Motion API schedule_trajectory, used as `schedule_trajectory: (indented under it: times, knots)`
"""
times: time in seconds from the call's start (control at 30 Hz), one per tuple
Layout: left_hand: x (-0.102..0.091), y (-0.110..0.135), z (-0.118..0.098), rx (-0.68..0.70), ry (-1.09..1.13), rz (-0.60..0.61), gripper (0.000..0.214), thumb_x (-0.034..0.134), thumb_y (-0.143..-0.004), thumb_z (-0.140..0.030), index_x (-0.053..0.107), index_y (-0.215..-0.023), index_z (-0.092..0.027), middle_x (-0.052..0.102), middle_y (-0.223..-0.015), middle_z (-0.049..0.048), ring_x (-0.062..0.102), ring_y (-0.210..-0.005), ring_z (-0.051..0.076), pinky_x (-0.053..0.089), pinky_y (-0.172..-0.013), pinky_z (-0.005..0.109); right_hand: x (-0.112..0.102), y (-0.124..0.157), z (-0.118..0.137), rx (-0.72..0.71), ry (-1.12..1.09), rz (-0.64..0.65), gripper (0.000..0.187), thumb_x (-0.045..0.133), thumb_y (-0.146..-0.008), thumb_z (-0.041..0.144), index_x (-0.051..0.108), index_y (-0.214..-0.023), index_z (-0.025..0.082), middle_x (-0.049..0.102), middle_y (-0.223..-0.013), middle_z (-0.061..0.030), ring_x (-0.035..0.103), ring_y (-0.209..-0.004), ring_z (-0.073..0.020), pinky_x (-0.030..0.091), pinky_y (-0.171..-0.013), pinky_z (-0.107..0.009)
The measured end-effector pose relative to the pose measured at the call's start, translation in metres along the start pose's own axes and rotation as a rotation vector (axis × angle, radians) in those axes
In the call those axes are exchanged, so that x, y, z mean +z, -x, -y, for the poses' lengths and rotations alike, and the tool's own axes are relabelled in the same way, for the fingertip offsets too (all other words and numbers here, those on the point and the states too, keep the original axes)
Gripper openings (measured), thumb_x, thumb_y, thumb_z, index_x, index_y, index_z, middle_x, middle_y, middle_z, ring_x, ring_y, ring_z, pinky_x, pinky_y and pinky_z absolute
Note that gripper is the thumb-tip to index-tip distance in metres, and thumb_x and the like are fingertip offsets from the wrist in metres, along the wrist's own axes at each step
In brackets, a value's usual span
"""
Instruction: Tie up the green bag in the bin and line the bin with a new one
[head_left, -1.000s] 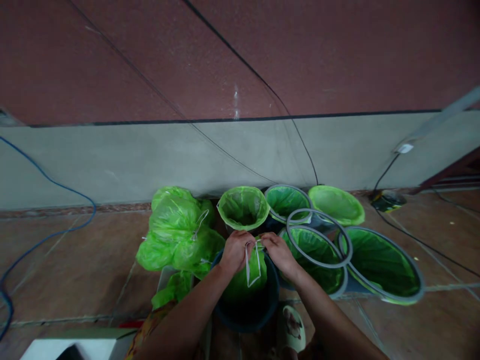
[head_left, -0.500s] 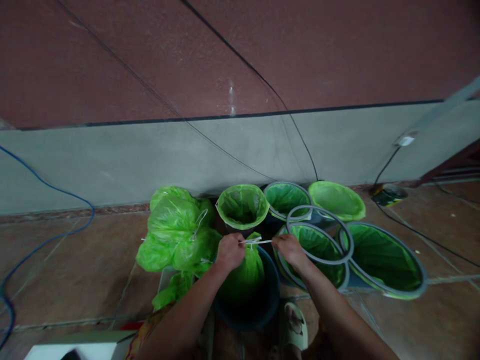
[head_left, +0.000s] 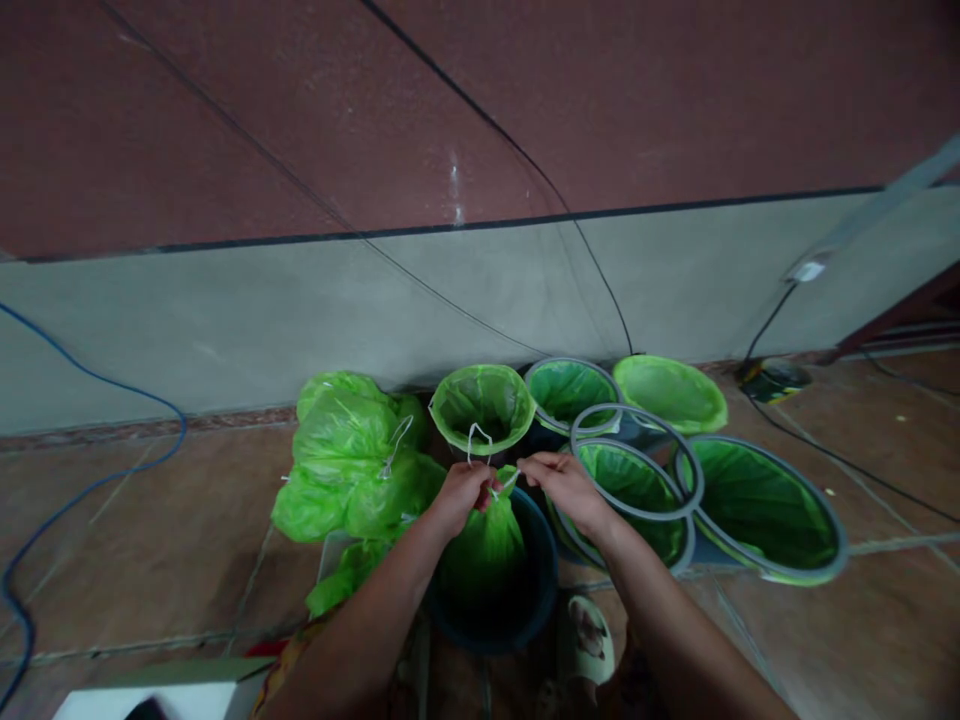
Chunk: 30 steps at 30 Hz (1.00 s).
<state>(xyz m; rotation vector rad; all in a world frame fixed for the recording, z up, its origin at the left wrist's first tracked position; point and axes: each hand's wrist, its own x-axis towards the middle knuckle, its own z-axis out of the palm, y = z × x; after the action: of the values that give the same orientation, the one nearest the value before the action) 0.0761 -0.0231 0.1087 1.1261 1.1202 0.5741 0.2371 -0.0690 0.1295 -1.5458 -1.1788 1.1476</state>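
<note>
A green garbage bag, gathered at its neck, sits inside a dark blue bin between my feet. My left hand is closed at the neck, pinching the white drawstring, whose loop stands up above the fingers. On the other side of the neck, my right hand pinches a short white stretch of the same drawstring. Its fingers are close to the bag's bunched top. Just behind my hands stands a small bin lined with a green bag.
Tied green bags are heaped at the left. Several lined bins with grey rims crowd the right, a loose grey ring lying across them. A blue cable runs over the floor. A white box is at lower left.
The drawstring was stretched straight between my hands; now it forms a raised loop at my left hand. My right hand has moved left, closer to the bag's neck.
</note>
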Motion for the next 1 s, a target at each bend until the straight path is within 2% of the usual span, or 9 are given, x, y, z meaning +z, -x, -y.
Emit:
schedule_trajectory:
  times: [0.1, 0.23, 0.3, 0.37, 0.47, 0.6, 0.73, 0.87, 1.0]
  knots:
    - [-0.001, 0.002, 0.002, 0.001, 0.066, 0.040, 0.019, 0.063, -0.070, -0.032, 0.061, -0.066, -0.013, 0.056, -0.056, -0.0015, 0.045, -0.043, 0.006, 0.038, -0.046, 0.021, 0.003, 0.003, 0.008, -0.083, -0.033, 0.059, 0.039, 0.056, -0.078, 0.046, 0.049, -0.051, 0.019, 0.044, -0.052, 0.0034, 0.038, -0.056, -0.0112, 0.031, -0.057, -0.025]
    - [-0.003, 0.003, 0.004, 0.094, 0.005, 0.243, 0.016, 0.073, -0.061, -0.021, 0.066, -0.071, -0.012, 0.058, -0.059, -0.0021, 0.050, -0.051, 0.007, 0.042, -0.054, 0.022, 0.010, 0.006, 0.013, -0.161, -0.076, 0.168, 0.044, 0.057, -0.079, 0.051, 0.050, -0.051, 0.018, 0.047, -0.058, 0.0018, 0.043, -0.060, -0.0114, 0.034, -0.057, -0.024]
    - [-0.003, 0.003, 0.004, 0.155, -0.071, 0.327, 0.016, 0.072, -0.065, -0.026, 0.067, -0.070, -0.012, 0.060, -0.062, -0.0010, 0.050, -0.054, 0.008, 0.042, -0.055, 0.022, 0.014, 0.005, 0.014, -0.108, -0.171, 0.195, 0.043, 0.055, -0.080, 0.056, 0.057, -0.061, 0.017, 0.049, -0.060, 0.0016, 0.044, -0.057, -0.0106, 0.035, -0.054, -0.023]
    - [-0.004, 0.002, 0.002, 0.200, -0.129, 0.349, 0.020, 0.069, -0.071, -0.032, 0.066, -0.071, -0.012, 0.062, -0.066, 0.0001, 0.050, -0.055, 0.008, 0.042, -0.055, 0.022, 0.017, 0.003, 0.012, 0.005, -0.285, 0.176, 0.048, 0.047, -0.083, 0.062, 0.063, -0.081, 0.017, 0.056, -0.067, -0.0002, 0.046, -0.053, -0.0095, 0.034, -0.048, -0.022]
    - [-0.005, 0.000, 0.000, 0.235, -0.173, 0.315, 0.023, 0.066, -0.075, -0.036, 0.065, -0.076, -0.013, 0.061, -0.064, -0.0012, 0.049, -0.051, 0.007, 0.041, -0.053, 0.021, 0.019, -0.001, 0.003, 0.136, -0.315, 0.130, 0.058, 0.037, -0.086, 0.068, 0.062, -0.097, 0.017, 0.064, -0.083, -0.0046, 0.049, -0.048, -0.0081, 0.032, -0.041, -0.021]
    - [-0.007, -0.001, 0.001, 0.213, -0.160, 0.278, 0.020, 0.065, -0.077, -0.033, 0.062, -0.076, -0.013, 0.059, -0.059, -0.0023, 0.052, -0.049, 0.008, 0.044, -0.051, 0.020, 0.020, -0.003, -0.014, 0.113, -0.171, 0.174, 0.054, 0.047, -0.083, 0.067, 0.062, -0.080, 0.015, 0.062, -0.068, -0.0028, 0.052, -0.049, -0.0087, 0.040, -0.043, -0.019]
    - [-0.006, 0.001, 0.002, 0.062, -0.082, 0.158, 0.015, 0.066, -0.076, -0.027, 0.060, -0.074, -0.014, 0.061, -0.057, -0.0023, 0.057, -0.049, 0.009, 0.046, -0.051, 0.020, 0.018, -0.003, -0.020, 0.170, -0.104, 0.118, 0.045, 0.057, -0.082, 0.059, 0.061, -0.073, 0.015, 0.060, -0.060, -0.0014, 0.053, -0.049, -0.0094, 0.047, -0.046, -0.020]
    - [-0.007, 0.003, 0.001, -0.083, 0.011, 0.062, 0.013, 0.069, -0.072, -0.021, 0.059, -0.074, -0.013, 0.068, -0.066, 0.0041, 0.066, -0.059, 0.014, 0.051, -0.056, 0.024, 0.016, 0.000, -0.014, 0.246, -0.216, 0.080, 0.042, 0.051, -0.087, 0.054, 0.061, -0.077, 0.015, 0.058, -0.056, -0.0004, 0.051, -0.042, -0.0089, 0.048, -0.042, -0.021]
    - [-0.009, 0.001, 0.005, -0.040, -0.018, -0.024, 0.012, 0.070, -0.066, -0.018, 0.061, -0.071, -0.012, 0.068, -0.064, 0.0046, 0.064, -0.057, 0.014, 0.052, -0.060, 0.028, 0.017, 0.005, -0.010, 0.321, -0.282, 0.160, 0.044, 0.047, -0.089, 0.055, 0.059, -0.072, 0.016, 0.059, -0.054, -0.0019, 0.054, -0.043, -0.0105, 0.052, -0.045, -0.025]
